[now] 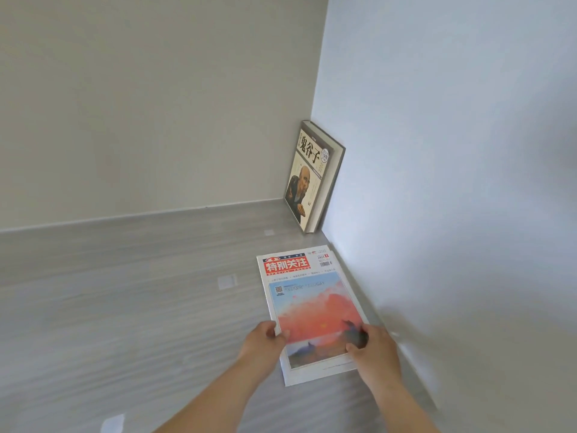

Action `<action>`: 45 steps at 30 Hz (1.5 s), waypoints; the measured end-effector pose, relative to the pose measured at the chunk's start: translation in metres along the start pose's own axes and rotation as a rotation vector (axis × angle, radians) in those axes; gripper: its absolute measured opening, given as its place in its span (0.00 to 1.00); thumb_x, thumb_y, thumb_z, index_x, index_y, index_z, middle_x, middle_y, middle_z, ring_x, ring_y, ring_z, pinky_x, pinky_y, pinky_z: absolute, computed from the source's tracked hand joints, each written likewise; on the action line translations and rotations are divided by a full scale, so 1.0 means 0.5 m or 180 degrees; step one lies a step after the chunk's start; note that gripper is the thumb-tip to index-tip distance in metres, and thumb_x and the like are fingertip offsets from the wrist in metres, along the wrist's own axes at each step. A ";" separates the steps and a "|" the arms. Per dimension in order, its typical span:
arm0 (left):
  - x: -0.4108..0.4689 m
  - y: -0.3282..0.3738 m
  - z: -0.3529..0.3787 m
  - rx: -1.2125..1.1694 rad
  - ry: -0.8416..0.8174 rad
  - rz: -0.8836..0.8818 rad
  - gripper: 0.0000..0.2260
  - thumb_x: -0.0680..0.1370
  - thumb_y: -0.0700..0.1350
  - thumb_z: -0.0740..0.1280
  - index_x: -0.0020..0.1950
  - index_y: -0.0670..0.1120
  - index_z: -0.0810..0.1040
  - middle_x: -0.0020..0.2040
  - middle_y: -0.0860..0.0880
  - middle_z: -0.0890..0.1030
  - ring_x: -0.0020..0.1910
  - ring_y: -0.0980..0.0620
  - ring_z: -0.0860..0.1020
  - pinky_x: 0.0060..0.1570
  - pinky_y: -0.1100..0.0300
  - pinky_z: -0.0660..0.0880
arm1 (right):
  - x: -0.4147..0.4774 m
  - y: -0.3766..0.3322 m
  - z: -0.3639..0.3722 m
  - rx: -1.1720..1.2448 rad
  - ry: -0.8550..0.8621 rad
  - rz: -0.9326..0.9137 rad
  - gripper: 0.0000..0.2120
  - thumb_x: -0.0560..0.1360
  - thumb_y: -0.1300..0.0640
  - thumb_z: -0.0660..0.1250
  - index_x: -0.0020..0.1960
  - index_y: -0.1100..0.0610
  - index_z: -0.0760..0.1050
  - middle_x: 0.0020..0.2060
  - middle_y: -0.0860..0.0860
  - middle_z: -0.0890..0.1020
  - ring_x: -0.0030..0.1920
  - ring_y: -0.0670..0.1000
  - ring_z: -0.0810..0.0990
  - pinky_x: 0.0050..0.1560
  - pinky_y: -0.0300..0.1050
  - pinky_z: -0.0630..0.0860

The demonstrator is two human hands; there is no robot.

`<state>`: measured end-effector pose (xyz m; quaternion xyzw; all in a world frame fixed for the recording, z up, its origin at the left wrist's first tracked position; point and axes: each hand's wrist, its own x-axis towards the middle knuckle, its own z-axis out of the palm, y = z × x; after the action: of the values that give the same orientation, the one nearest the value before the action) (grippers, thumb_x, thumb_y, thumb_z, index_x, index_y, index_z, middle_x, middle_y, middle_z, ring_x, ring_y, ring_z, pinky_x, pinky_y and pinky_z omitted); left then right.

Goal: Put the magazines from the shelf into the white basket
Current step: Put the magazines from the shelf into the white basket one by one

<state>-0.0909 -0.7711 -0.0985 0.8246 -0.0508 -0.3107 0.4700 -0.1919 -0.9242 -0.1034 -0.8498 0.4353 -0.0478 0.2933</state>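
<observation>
A magazine with a red title block and an orange-red sky picture lies flat on the grey shelf board, close to the right wall. More pages or a second magazine show under its near edge. My left hand grips its left edge, thumb on the cover. My right hand holds its near right corner, fingers over the cover. The white basket is not in view.
A thick book with a painted figure on its cover leans upright in the back right corner. Pale walls close the shelf at the back and right. Small clear tape patches sit on the board.
</observation>
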 end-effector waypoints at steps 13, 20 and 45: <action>0.023 -0.005 -0.058 0.0125 0.0339 0.0133 0.04 0.77 0.39 0.56 0.47 0.48 0.67 0.34 0.53 0.72 0.31 0.53 0.75 0.29 0.60 0.74 | -0.009 -0.012 0.024 -0.0002 -0.0151 -0.0044 0.19 0.72 0.57 0.63 0.62 0.57 0.70 0.57 0.55 0.77 0.60 0.55 0.73 0.59 0.45 0.71; -0.033 -0.011 -0.164 -0.0851 0.0517 0.0650 0.11 0.77 0.34 0.55 0.43 0.49 0.69 0.22 0.55 0.80 0.21 0.59 0.77 0.15 0.67 0.68 | -0.013 -0.113 0.001 0.2602 -0.0647 0.0570 0.27 0.73 0.59 0.63 0.70 0.55 0.58 0.63 0.57 0.74 0.56 0.57 0.76 0.51 0.49 0.72; -0.202 -0.330 -1.085 -0.0992 0.2635 0.0636 0.14 0.74 0.33 0.62 0.58 0.42 0.72 0.51 0.43 0.80 0.42 0.47 0.76 0.44 0.59 0.69 | -0.394 -0.921 0.434 0.1940 -0.1914 -0.1896 0.17 0.72 0.71 0.58 0.37 0.49 0.72 0.34 0.44 0.81 0.29 0.37 0.79 0.33 0.32 0.75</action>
<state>0.0978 -0.2387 0.0134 0.7898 0.1094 0.0882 0.5970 0.0876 -0.4672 0.0009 -0.7890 0.0374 -0.0075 0.6131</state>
